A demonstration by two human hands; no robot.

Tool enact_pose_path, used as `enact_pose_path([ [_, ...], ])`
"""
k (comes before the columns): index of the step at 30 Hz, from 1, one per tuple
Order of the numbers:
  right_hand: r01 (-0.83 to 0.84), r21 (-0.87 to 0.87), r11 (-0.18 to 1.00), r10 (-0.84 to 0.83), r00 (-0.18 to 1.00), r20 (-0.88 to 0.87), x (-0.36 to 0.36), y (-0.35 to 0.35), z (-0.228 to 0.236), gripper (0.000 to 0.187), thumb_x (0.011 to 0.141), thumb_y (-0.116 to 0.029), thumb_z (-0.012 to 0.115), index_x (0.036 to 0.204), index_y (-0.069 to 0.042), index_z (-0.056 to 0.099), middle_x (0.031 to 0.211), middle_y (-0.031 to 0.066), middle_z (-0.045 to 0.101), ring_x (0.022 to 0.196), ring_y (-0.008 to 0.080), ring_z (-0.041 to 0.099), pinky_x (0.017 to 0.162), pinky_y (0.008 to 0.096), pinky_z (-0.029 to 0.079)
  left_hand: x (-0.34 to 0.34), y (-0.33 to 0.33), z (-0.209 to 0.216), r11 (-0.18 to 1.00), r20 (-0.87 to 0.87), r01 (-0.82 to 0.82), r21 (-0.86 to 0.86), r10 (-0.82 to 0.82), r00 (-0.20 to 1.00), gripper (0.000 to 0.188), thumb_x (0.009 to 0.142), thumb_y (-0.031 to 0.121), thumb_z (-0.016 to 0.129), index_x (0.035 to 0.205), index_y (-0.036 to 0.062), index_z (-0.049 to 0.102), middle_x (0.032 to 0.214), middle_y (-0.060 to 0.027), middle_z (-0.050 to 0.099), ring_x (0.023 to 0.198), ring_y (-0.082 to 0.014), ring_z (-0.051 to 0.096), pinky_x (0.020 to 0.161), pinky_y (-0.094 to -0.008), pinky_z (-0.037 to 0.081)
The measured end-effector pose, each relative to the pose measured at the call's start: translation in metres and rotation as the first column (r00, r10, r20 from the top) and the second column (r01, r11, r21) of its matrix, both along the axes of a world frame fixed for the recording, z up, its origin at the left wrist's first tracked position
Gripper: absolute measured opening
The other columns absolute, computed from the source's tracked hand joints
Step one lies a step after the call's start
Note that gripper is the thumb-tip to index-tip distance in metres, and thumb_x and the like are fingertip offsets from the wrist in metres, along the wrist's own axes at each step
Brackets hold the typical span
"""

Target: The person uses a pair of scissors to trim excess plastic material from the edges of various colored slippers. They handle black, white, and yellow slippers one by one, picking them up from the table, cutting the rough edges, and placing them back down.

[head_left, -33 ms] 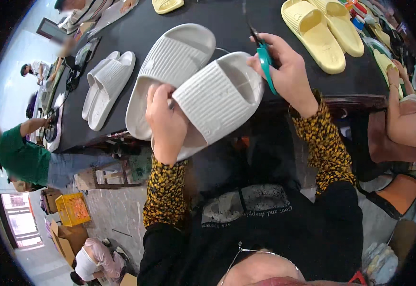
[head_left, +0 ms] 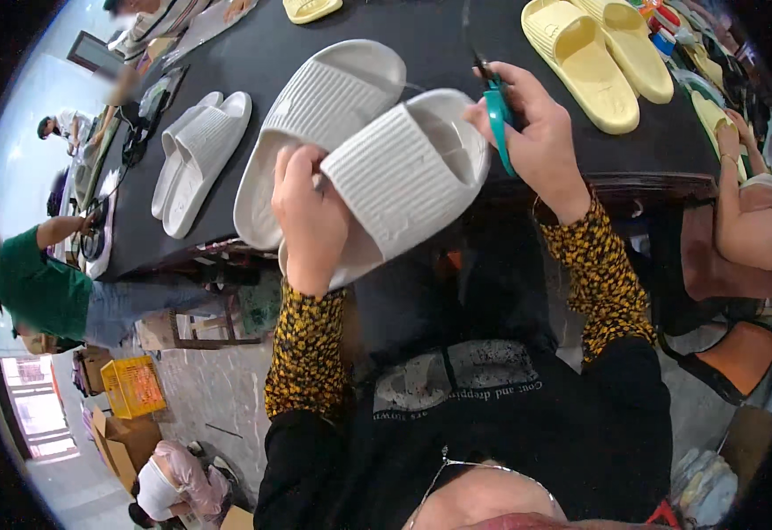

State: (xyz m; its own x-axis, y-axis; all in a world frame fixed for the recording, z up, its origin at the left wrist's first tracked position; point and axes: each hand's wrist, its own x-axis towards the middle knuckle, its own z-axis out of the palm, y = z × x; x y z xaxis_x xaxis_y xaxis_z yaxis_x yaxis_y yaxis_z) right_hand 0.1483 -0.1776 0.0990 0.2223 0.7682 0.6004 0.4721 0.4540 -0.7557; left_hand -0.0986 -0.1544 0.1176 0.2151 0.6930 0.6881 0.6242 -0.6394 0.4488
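Note:
A light grey ribbed slide slipper (head_left: 399, 181) is tilted over the table's near edge. My left hand (head_left: 308, 216) is closed round its side, with fingertips tucked at the edge of the strap. My right hand (head_left: 532, 132) grips scissors (head_left: 497, 124) with teal handles, the dark blades pointing away from me. The right thumb lies at the rim of the held slipper's far end. Just behind and left, a second grey slipper (head_left: 337, 97) lies on the table, partly covered by the held one and my left hand.
Another pair of grey slippers (head_left: 200, 159) rests left on the dark table (head_left: 456, 44). Yellow slippers (head_left: 593, 75) lie at right, and one yellow slipper (head_left: 311, 9) at the far edge. A co-worker's hands (head_left: 735, 137) are at far right; a person in green (head_left: 45, 287) stands left.
The scissors and my right hand have shifted slightly right. The held slipper and my left hand have moved a little up in the picture. Both grips are the same.

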Motion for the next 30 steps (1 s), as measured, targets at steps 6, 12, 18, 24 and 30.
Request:
enact_pose_path([
  [6, -0.091, -0.275, 0.957, -0.014, 0.934, -0.358, -0.009, -0.046, 0.009, 0.043, 0.082, -0.015, 0.072, 0.118, 0.002, 0.055, 0.077, 0.0032, 0.06, 0.055, 0.0059, 0.051, 0.049, 0.0209, 0.042, 0.015, 0.022, -0.017, 0.998, 0.062, 0.039, -0.044, -0.036, 0.997, 0.012, 0.077, -0.002, 0.058, 0.088, -0.0021, 0.062, 0.088, -0.0172, 0.059, 0.082, -0.0341, 0.059, 0.073, -0.0398, 0.047],
  [12, -0.033, -0.363, 0.931, -0.114, 0.92, -0.375, -0.025, -0.063, -0.023, 0.043, 0.083, -0.012, 0.07, 0.12, 0.0, 0.052, 0.077, 0.004, 0.061, 0.052, 0.0055, 0.049, 0.047, 0.0199, 0.04, 0.003, 0.013, -0.026, 0.981, 0.132, 0.174, -0.082, -0.162, 0.978, 0.016, 0.075, -0.002, 0.063, 0.091, -0.0015, 0.064, 0.086, -0.0142, 0.059, 0.079, -0.0277, 0.06, 0.07, -0.0356, 0.049],
  [18, -0.046, -0.299, 0.953, -0.119, 0.85, -0.512, -0.031, -0.061, -0.032, 0.041, 0.083, -0.011, 0.069, 0.119, -0.001, 0.05, 0.075, 0.0024, 0.059, 0.051, 0.0037, 0.047, 0.043, 0.0191, 0.038, -0.023, -0.007, -0.016, 0.883, 0.338, 0.292, -0.368, -0.166, 0.926, 0.012, 0.085, 0.006, 0.064, 0.093, -0.0024, 0.066, 0.084, -0.0049, 0.064, 0.078, -0.0099, 0.059, 0.07, -0.0245, 0.048],
  [24, -0.035, -0.272, 0.962, -0.139, 0.793, -0.593, -0.033, -0.061, -0.032, 0.041, 0.082, -0.011, 0.069, 0.118, -0.005, 0.052, 0.073, 0.0009, 0.057, 0.049, 0.0042, 0.047, 0.04, 0.0195, 0.036, -0.042, -0.011, -0.017, 0.455, 0.898, 0.831, -0.321, -0.133, 0.42, 0.012, 0.09, 0.01, 0.058, 0.084, 0.0003, 0.064, 0.079, -0.0091, 0.065, 0.07, -0.0147, 0.061, 0.069, -0.0267, 0.048],
  [30, -0.055, -0.257, 0.965, -0.124, 0.769, -0.627, -0.039, -0.06, -0.033, 0.044, 0.082, -0.01, 0.072, 0.119, -0.004, 0.051, 0.076, 0.002, 0.059, 0.052, 0.0045, 0.049, 0.042, 0.0194, 0.038, -0.024, -0.01, -0.012, 0.461, 0.973, 0.884, -0.081, -0.156, 0.171, 0.025, 0.091, 0.005, 0.053, 0.115, -0.001, 0.059, 0.119, -0.0199, 0.061, 0.107, -0.0216, 0.059, 0.088, -0.0331, 0.047],
])
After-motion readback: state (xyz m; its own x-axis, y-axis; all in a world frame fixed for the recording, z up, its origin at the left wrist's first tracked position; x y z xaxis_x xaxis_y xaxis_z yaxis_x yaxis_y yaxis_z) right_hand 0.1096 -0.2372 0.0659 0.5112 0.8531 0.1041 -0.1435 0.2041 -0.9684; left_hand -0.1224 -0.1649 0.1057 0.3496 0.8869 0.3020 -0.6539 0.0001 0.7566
